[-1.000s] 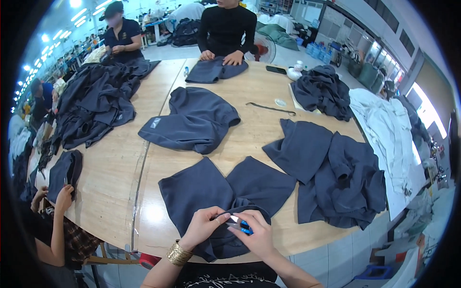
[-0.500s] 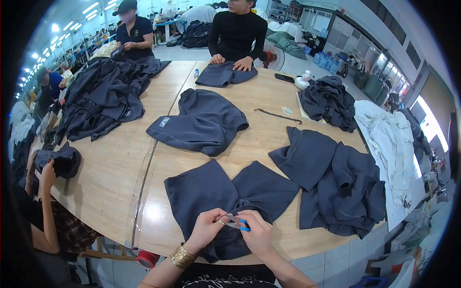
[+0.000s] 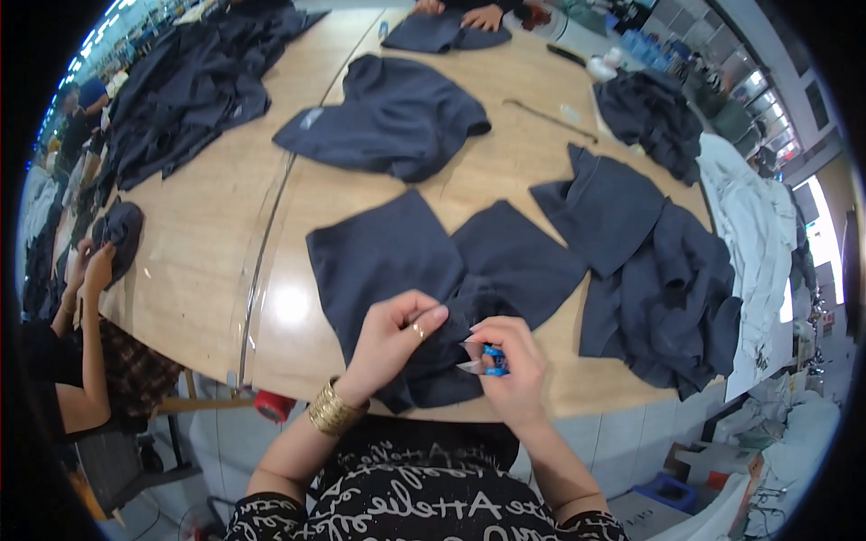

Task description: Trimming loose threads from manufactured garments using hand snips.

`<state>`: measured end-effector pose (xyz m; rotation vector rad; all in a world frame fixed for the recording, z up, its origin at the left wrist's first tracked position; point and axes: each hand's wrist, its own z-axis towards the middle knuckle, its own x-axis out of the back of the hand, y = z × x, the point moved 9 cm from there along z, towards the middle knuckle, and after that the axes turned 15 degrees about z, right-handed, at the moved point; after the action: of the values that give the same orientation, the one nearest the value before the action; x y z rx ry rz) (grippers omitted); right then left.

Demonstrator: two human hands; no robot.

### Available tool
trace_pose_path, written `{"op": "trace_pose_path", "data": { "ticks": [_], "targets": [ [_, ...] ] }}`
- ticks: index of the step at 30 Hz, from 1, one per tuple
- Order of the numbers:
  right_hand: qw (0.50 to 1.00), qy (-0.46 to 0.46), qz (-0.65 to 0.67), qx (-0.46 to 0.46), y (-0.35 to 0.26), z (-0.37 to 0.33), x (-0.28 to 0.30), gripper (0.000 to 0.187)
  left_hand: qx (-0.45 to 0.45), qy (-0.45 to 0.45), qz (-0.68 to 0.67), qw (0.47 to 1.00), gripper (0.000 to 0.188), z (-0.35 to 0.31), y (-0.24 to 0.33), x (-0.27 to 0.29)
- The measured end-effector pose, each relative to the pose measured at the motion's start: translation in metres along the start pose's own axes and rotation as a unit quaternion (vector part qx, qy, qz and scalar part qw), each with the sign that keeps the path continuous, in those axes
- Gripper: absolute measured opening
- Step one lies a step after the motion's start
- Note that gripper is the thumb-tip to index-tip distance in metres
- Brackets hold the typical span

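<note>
Dark garment (image 3: 383, 261) lies spread at the near edge of the bench (image 3: 198, 270), right of the long seam, two wide panels fanned away from the wearer; I have both hands over its bunched near part. Left hand (image 3: 392, 343): thumb and fingers drawn together above the cloth, but I can't tell whether a fold is pinched between them. Right hand (image 3: 514, 370) grasps blue-handled snips (image 3: 495, 359), blades parted and pointing left, toward the other hand; I can't make out any cloth between the blades. Gold bracelet (image 3: 336, 410) on the left wrist. Just right I get a rumpled dark pile (image 3: 667, 279), farther ahead another dark garment (image 3: 388, 117) laid out, and a big dark heap (image 3: 194, 81) far left. Thin dark strip (image 3: 550, 121) lies ahead to the right. Off to the left I see a co-worker's hands (image 3: 97, 261) holding a small dark piece (image 3: 124, 230).
</note>
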<state>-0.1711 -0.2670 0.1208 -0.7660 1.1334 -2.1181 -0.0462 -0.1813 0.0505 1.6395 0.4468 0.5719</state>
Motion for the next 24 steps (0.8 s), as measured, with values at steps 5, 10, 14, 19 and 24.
{"op": "trace_pose_path", "data": {
  "ticks": [5, 10, 14, 19, 24],
  "targets": [
    [0.963, -0.156, 0.140, -0.166, 0.012, -0.011, -0.008, 0.012, 0.027, -0.014, -0.053, 0.998, 0.014, -0.002, -0.005, 0.001],
    [0.991, 0.017, 0.007, -0.133, 0.018, -0.001, 0.015, 0.021, 0.024, -0.035, -0.058, 0.997, 0.014, -0.008, -0.002, -0.005],
    [0.995, 0.022, -0.043, -0.087, 0.013, -0.001, 0.003, 0.028, 0.003, -0.043, -0.024, 0.999, 0.014, -0.011, 0.001, -0.010],
    [0.995, 0.032, -0.039, -0.089, 0.020, -0.006, 0.004, 0.021, -0.021, -0.055, -0.008, 0.998, 0.014, -0.011, 0.003, -0.013],
    [0.955, -0.004, 0.152, -0.254, 0.037, -0.014, 0.007, 0.009, 0.008, -0.060, -0.046, 0.997, 0.012, -0.009, 0.000, -0.012]
  ]
}}
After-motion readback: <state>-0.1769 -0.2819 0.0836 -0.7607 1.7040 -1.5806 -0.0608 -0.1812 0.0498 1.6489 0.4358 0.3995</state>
